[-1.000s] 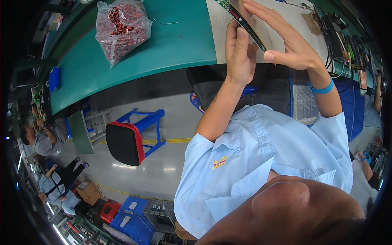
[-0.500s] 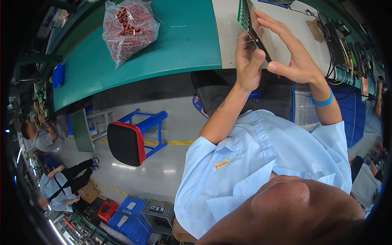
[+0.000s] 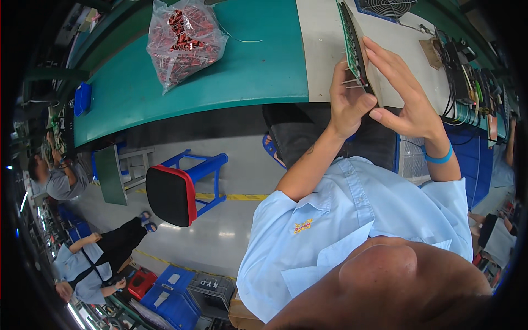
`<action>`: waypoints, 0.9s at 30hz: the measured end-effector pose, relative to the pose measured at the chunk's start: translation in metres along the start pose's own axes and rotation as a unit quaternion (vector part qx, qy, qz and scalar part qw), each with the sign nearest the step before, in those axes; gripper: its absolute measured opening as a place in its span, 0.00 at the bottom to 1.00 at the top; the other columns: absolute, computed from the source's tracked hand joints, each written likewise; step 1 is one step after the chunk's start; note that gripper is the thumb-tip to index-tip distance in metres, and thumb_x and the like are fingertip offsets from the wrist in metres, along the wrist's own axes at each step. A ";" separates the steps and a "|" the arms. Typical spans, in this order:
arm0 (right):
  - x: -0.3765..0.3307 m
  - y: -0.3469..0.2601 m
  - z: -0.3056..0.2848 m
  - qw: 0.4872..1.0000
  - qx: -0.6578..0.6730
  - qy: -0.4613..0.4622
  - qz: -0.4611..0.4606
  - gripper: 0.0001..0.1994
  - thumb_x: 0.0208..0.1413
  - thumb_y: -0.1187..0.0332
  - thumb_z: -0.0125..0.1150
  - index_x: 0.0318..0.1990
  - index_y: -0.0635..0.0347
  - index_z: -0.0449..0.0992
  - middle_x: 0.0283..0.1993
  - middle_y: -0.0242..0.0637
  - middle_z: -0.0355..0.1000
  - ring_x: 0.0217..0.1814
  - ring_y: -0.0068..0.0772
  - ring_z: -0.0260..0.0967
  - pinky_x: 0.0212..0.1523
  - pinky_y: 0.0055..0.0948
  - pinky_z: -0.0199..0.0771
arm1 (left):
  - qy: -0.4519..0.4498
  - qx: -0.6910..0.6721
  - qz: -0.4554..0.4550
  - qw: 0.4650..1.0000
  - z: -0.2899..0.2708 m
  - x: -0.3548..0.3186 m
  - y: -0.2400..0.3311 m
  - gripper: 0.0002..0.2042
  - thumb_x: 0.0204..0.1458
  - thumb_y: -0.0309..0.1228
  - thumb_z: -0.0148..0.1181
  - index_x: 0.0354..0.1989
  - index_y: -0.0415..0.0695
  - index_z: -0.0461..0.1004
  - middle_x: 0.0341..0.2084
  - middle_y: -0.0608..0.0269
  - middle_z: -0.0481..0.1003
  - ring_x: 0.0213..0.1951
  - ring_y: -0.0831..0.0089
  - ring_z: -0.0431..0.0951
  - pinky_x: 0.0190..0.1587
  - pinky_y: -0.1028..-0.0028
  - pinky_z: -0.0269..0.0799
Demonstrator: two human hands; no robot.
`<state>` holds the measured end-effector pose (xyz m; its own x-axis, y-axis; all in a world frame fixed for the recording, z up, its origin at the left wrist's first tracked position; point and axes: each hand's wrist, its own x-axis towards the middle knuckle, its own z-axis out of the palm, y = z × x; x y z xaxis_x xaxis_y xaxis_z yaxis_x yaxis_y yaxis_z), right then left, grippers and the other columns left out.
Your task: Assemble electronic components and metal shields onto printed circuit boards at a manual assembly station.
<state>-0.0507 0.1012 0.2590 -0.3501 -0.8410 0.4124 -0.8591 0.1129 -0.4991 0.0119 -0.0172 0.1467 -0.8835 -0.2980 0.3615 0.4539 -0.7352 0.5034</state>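
Note:
A green circuit board (image 3: 351, 47), backed by a tan sheet or plate (image 3: 367, 61), stands nearly on edge between my hands above the front of the workbench. Thin wire leads (image 3: 352, 83) stick out from its green side near the lower end. My left hand (image 3: 347, 104) grips the lower end, its thumb on the near corner and its fingers behind the leads. Against the tan side rest the long, nearly straight fingers of my right hand (image 3: 406, 93), with the thumb close to the left thumb. Most of the board's faces are turned away from view.
A clear plastic bag of red, wire-leaded parts (image 3: 187, 41) lies on the green bench mat (image 3: 264, 66). Right of it are a pale work surface (image 3: 322, 49), a fan (image 3: 388, 5) and cabled equipment (image 3: 465, 66). A black-and-red padded stool (image 3: 170, 195) stands left; co-workers sit beyond.
Both hands and the circuit board have shifted slightly right and down in the picture. The bag and bench have also drifted that way. The grip looks much the same.

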 end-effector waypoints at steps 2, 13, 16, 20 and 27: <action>-0.001 -0.002 0.000 1.000 -0.005 0.001 0.001 0.39 0.51 0.59 0.70 0.71 0.59 0.66 0.77 0.45 0.59 0.72 0.51 0.62 0.70 0.43 0.65 | 0.007 -0.006 -0.003 1.000 0.001 -0.001 -0.003 0.45 0.49 0.41 0.76 0.73 0.47 0.55 0.62 0.58 0.69 0.61 0.65 0.70 0.66 0.64 0.62; 0.000 -0.004 0.003 1.000 -0.015 0.001 0.006 0.40 0.49 0.54 0.73 0.70 0.60 0.68 0.75 0.46 0.61 0.71 0.51 0.62 0.68 0.45 0.66 | 0.036 -0.048 -0.031 0.998 -0.003 -0.001 0.000 0.48 0.45 0.42 0.78 0.74 0.49 0.55 0.65 0.59 0.68 0.65 0.65 0.69 0.68 0.63 0.62; 0.004 -0.005 -0.001 1.000 0.002 -0.008 0.005 0.43 0.48 0.51 0.75 0.70 0.59 0.68 0.75 0.46 0.62 0.71 0.51 0.62 0.68 0.46 0.65 | 0.036 -0.064 -0.034 0.997 -0.004 -0.001 0.002 0.48 0.47 0.46 0.76 0.75 0.50 0.55 0.67 0.60 0.67 0.66 0.64 0.69 0.69 0.61 0.62; 0.005 -0.001 -0.011 1.000 0.009 -0.018 -0.012 0.48 0.43 0.42 0.76 0.69 0.59 0.69 0.75 0.45 0.61 0.72 0.50 0.60 0.68 0.47 0.64 | 0.058 -0.215 -0.070 0.972 -0.006 -0.001 0.020 0.45 0.52 0.55 0.68 0.75 0.53 0.54 0.69 0.59 0.66 0.68 0.61 0.69 0.69 0.57 0.64; 0.013 0.025 -0.029 0.987 -0.149 -0.032 -0.050 0.58 0.32 0.31 0.74 0.72 0.55 0.66 0.78 0.46 0.55 0.77 0.53 0.54 0.73 0.50 0.57 | 0.076 -0.128 -0.092 0.984 -0.012 -0.007 0.033 0.42 0.57 0.65 0.57 0.75 0.58 0.55 0.66 0.62 0.69 0.64 0.61 0.73 0.65 0.54 0.71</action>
<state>-0.0877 0.1082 0.2742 -0.2415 -0.8865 0.3948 -0.9632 0.1697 -0.2082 0.0315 -0.0466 0.1511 -0.9642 -0.2176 0.1514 0.2566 -0.9094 0.3274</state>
